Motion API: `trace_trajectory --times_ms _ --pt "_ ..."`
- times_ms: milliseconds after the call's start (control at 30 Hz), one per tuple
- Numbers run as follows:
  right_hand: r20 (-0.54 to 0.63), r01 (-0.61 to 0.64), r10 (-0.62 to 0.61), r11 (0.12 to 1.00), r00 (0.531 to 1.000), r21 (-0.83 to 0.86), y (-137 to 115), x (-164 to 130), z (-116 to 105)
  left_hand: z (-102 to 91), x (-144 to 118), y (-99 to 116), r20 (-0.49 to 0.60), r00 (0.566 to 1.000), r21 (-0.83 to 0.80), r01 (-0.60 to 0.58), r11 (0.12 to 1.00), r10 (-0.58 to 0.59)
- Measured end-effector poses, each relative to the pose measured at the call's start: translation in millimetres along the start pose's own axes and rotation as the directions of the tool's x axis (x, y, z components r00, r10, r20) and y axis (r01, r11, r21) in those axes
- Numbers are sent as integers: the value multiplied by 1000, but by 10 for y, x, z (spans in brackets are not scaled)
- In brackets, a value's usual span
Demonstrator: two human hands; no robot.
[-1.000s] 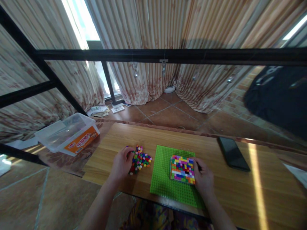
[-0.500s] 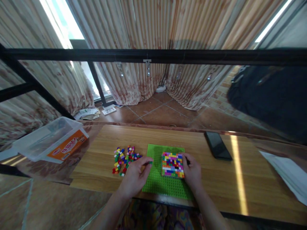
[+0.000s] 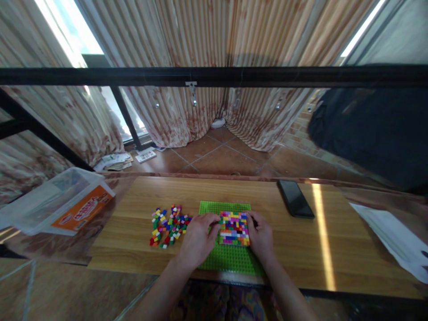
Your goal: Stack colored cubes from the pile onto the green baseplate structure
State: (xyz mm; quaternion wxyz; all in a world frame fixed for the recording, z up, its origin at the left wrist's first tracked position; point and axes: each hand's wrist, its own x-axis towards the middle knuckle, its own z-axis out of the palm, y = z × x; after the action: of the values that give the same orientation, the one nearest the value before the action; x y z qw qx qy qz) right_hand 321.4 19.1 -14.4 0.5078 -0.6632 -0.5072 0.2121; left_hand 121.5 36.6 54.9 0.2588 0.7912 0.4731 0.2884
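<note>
Block (image 3: 234,229) between curled left hand (image 3: 198,236) and right hand (image 3: 262,237)

Studded plastic baseplate (image 3: 230,264), smooth wood-grain tabletop (image 3: 290,249).

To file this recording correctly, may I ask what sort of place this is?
Probably a room in a home: there are long patterned curtains, a tiled floor, and toy bricks on a wooden table.
</note>
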Motion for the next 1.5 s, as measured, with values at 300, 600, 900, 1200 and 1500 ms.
trace_trajectory --times_ms 300,600,900,1200,1500 --pt "-14 8 -8 1000 1000 -23 -38 6 -11 103 69 42 48 992 269 -128 954 120" --pt "-1 0 0 1000 1000 -8 -46 1 -12 29 91 72 57 992 306 -127 944 115" --pt "0 1 -1 1000 1000 -9 5 4 5 -20 133 48 131 988 377 -128 917 84" --pt "2 12 -12 1000 1000 -11 -10 6 -10 30 170 68 54 996 158 55 986 -65" --pt "-2 31 -31 999 1000 -23 -44 -2 -15 113 68 -16 -6 982 -226 183 957 -189"
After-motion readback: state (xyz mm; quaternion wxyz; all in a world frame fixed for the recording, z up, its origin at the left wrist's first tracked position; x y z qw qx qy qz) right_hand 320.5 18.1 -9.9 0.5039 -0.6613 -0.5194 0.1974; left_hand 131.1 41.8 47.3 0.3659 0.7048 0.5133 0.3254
